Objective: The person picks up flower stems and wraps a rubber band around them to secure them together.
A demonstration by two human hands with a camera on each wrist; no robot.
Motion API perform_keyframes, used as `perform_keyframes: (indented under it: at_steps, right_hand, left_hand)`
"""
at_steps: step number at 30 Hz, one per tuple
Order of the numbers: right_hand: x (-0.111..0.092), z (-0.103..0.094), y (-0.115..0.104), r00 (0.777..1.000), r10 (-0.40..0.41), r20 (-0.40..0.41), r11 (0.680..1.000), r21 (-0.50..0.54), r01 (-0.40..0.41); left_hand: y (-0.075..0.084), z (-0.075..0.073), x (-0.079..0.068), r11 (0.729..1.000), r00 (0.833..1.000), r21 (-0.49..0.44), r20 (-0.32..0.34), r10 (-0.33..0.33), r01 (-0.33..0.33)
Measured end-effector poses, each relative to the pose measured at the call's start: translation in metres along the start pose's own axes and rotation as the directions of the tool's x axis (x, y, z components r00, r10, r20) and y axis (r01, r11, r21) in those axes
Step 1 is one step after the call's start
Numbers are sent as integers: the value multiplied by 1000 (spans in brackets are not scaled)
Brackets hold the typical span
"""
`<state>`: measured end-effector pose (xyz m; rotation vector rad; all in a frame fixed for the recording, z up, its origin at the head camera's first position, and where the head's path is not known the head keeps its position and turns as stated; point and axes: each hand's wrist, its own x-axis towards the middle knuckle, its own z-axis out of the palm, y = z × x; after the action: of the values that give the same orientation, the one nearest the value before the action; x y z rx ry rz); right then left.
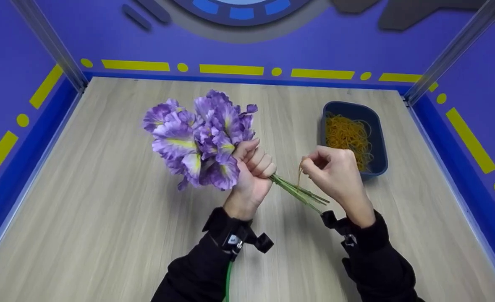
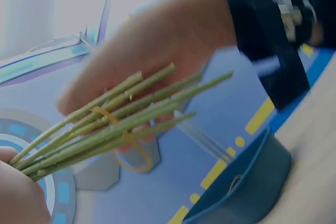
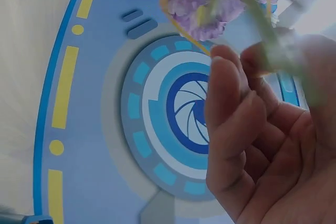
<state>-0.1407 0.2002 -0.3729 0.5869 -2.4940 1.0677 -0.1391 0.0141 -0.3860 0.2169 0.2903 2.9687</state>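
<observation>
Above a wood-grain desk [image 1: 104,218], the fingers of our left hand [image 1: 253,172] wrap around the green stems [image 1: 291,188] of purple irises [image 1: 205,142], blooms to the left. Our right hand [image 1: 335,174] pinches a yellow rubber band [image 1: 299,179] threaded among those stems, near a dark blue bin [image 1: 378,144] of rubber bands [image 1: 344,133].

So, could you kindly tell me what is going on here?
A person's left grip holds a bunch of purple flowers by the stems. The right grip pinches a rubber band that reaches the stems near their cut ends; part of it hangs loose below them, so it is not tight yet. A dark blue box of more bands sits on the table.
</observation>
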Motion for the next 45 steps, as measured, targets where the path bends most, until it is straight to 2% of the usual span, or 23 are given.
perform_keyframes:
  at_steps: [2, 4, 7, 9, 12, 16, 18, 20, 22, 25, 27, 29, 31, 34, 37, 39, 41, 45]
  right_hand:
    - [2, 2, 4, 998, 30, 50, 998, 49, -33]
    - [4, 5, 9, 989, 42, 139, 988, 139, -62]
    - [7, 13, 15, 956, 33, 293, 950, 287, -121]
    - [9, 20, 17, 931, 15, 365, 922, 354, -154]
    - [9, 30, 18, 897, -5, 443, 882, 424, -204]
    - [6, 40, 12, 834, -33, 552, 809, 504, -302]
    - [2, 46, 5, 814, -48, 579, 814, 495, -305]
    - [-4, 53, -3, 813, -68, 578, 851, 459, -255]
    - [-10, 59, -12, 821, -103, 562, 897, 410, -168]
    - [-19, 62, -29, 824, -182, 537, 934, 357, -26]
    - [-24, 60, -39, 823, -237, 516, 940, 336, 60]
    - [-28, 54, -47, 832, -282, 478, 939, 318, 135]
    - [-31, 46, -51, 848, -322, 422, 930, 309, 199]
    - [-31, 37, -52, 863, -391, 320, 899, 333, 284]
    - [-28, 30, -50, 861, -457, 222, 855, 376, 357]
    - [-25, 25, -48, 865, -468, 180, 840, 396, 372]
    - [-21, 19, -44, 884, -446, 141, 847, 387, 365]
    - [-15, 4, -35, 941, -328, 77, 895, 344, 284]
  left_hand:
    - [0, 2, -2, 999, 999, -36, 10, -30, 30]
    - [1, 4, -3, 996, 998, -71, 29, -56, 58]
    - [2, 7, -6, 990, 996, -122, 57, -67, 73]
    - [5, 9, -8, 986, 995, -152, 78, -61, 73]
    - [12, 12, -10, 979, 995, -198, 96, -29, 47]
    - [29, 15, -10, 952, 994, -304, 86, 64, -35]
    - [38, 16, -10, 928, 990, -358, 56, 132, -103]
    - [48, 16, -9, 906, 980, -385, 23, 198, -174]
    - [55, 15, -7, 892, 967, -385, -7, 256, -239]
    - [64, 12, -4, 881, 940, -337, -41, 339, -332]
    - [67, 10, -2, 876, 920, -289, -52, 389, -387]
    - [68, 8, 0, 877, 902, -217, -45, 430, -429]
    - [66, 6, 1, 887, 896, -135, -13, 443, -441]
    - [60, 4, 1, 915, 913, -27, 55, 404, -403]
    - [54, 3, 1, 940, 936, 29, 102, 336, -341]
    - [52, 3, 1, 952, 949, 58, 116, 293, -301]
    - [49, 3, 1, 961, 961, 90, 118, 249, -260]
    - [45, 6, -3, 974, 984, 164, 109, 140, -157]
